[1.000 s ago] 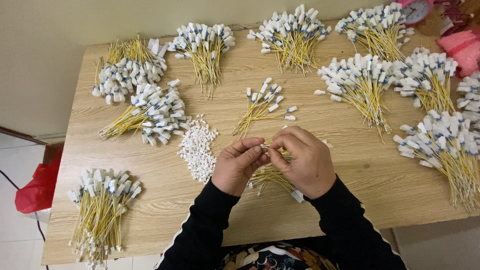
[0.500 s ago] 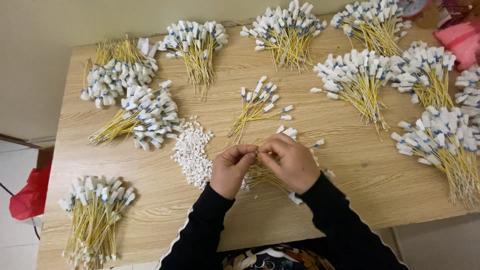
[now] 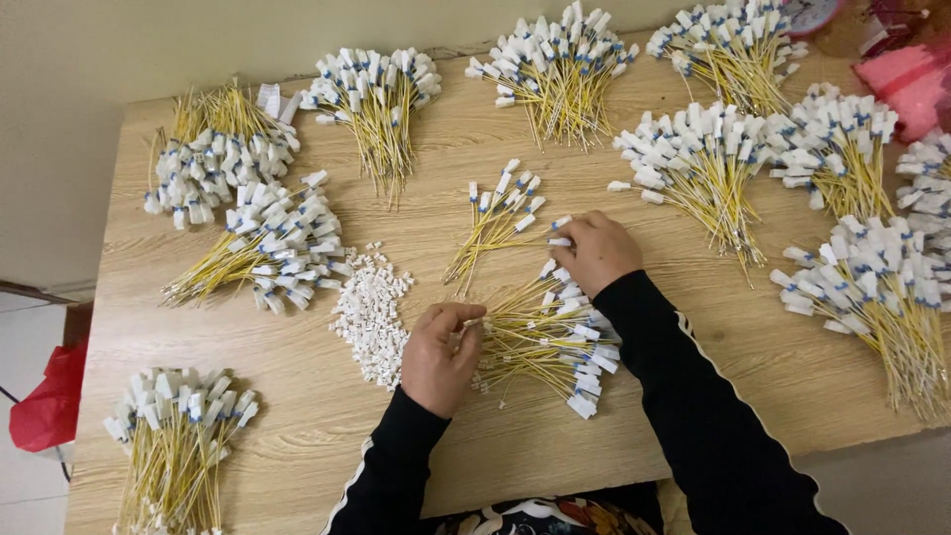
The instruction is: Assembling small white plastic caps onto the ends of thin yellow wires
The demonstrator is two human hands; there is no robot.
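Left hand point(image 3: 441, 355) curled, fingertips pinched on the bare yellow ends of the wire bunch point(image 3: 543, 342) lying just to its right; bunch fans away from it, white-and-blue tagged ends pointing right and toward the person. Can't tell how many wires sit in the pinch.

Right hand point(image 3: 594, 253) is up and to the right of the left, well apart from it, palm down, fingers bent, thumb and forefinger closed on one white connector point(image 3: 561, 241) at its left edge. Same bunch lies directly below this hand, its upper tagged ends just beside the wrist and black sleeve point(image 3: 684, 396).

Small wire fan point(image 3: 495, 220) sits just left of the right hand, near but not clearly touching; its tags point up, its yellow tails point down toward the left hand.

Pile of loose white connectors point(image 3: 371, 312) lies just left of the left hand, close to the knuckles.

Further left of the left hand: two tagged bundles point(image 3: 260, 238), one above the other. Down-left of it, near the table's corner, another bundle point(image 3: 178, 436).

Above both hands along the far edge: several more bundles point(image 3: 555, 69). Right of the right hand: bundles point(image 3: 872, 287) spread to the table's edge.

All on a light wooden table point(image 3: 297, 436). Red bag point(image 3: 50, 401) on the floor far left.
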